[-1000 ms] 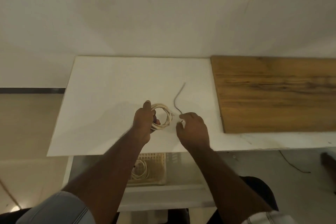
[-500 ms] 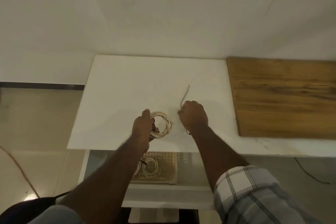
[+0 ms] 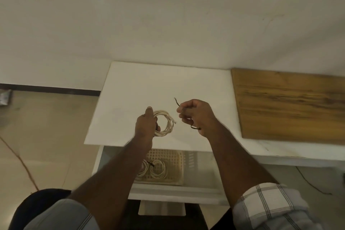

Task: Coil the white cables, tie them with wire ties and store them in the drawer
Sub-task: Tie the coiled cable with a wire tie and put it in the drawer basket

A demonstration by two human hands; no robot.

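Observation:
My left hand (image 3: 146, 124) grips a coiled white cable (image 3: 167, 123) by its left side, holding it over the white tabletop (image 3: 130, 99). To its right, my right hand (image 3: 196, 115) is closed around a dark wire tie (image 3: 176, 101); one end sticks up past the fingers and the other curls out below the hand. Below the table edge the drawer (image 3: 197, 170) stands open. In it a cream plastic basket (image 3: 175, 162) holds two tied white cable coils (image 3: 157, 170), partly hidden by my left forearm.
A wooden board (image 3: 289, 106) lies on the counter to the right of the white tabletop. A plain wall rises behind. Tiled floor with a dark skirting strip (image 3: 50, 88) lies to the left, and a thin dark cord (image 3: 309, 183) trails on the floor at right.
My right hand has closed on the wire tie and lifted it off the table, moving it up and right. The left hand keeps hold of the coil. The camera has shifted left.

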